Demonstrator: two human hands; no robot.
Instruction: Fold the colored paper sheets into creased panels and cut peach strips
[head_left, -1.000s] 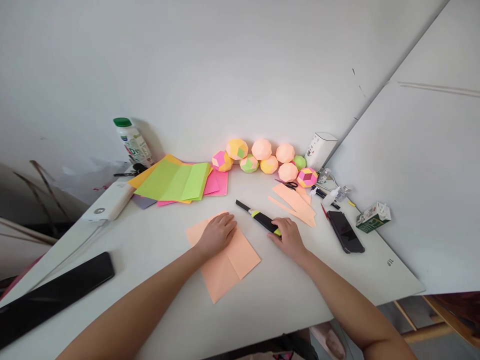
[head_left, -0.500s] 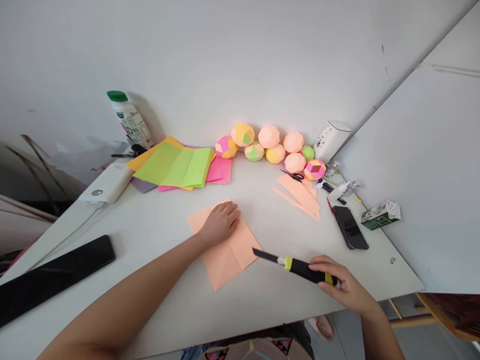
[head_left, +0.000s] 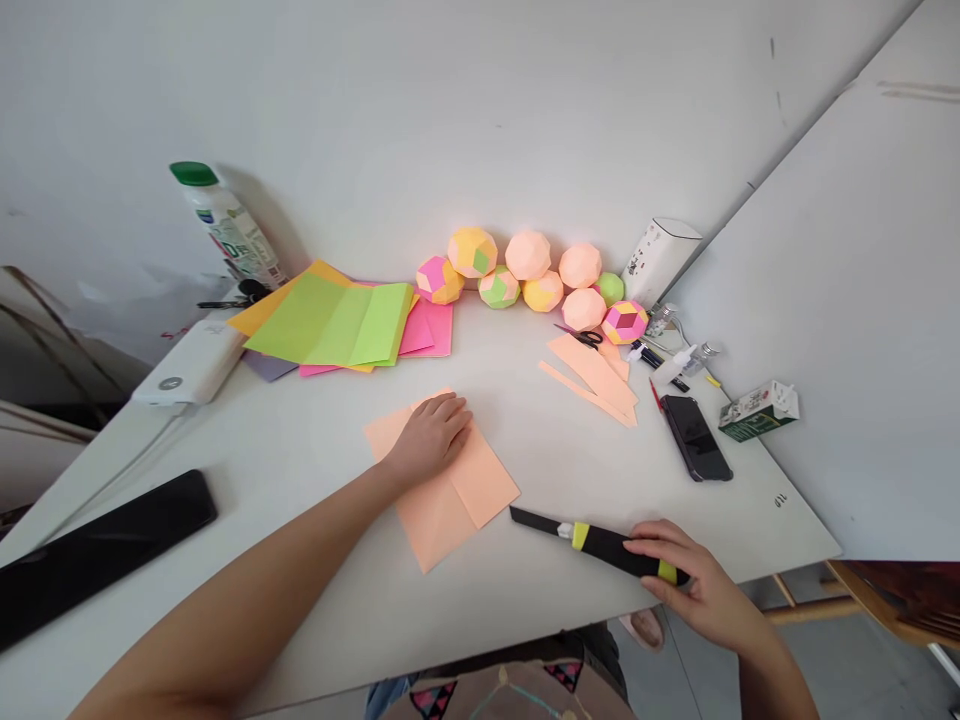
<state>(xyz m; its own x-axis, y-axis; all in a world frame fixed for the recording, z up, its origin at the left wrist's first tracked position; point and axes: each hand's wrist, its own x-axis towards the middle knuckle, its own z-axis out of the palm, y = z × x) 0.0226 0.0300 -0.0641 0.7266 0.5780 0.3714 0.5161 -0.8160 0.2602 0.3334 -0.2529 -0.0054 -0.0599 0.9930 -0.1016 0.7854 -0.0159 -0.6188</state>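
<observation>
My left hand lies on a peach sheet of paper, fingers stretched over its upper part. The sheet has fold creases, and its right side is doubled over. To the right, my right hand holds a black and yellow utility knife by the rear of its handle. The long dark blade is out and points left, its tip just beside the paper's lower right corner. The knife is low over the white table or resting on it; I cannot tell which.
Faceted paper balls line the wall. Coloured sheets lie back left by a bottle and a white power bank. Scissors, peach scraps, a phone and a small carton sit right. A black slab lies left.
My right hand has lowered the utility knife slightly and shifted it a little to the right. My left hand stays on the peach paper. The whole view has moved a little.
</observation>
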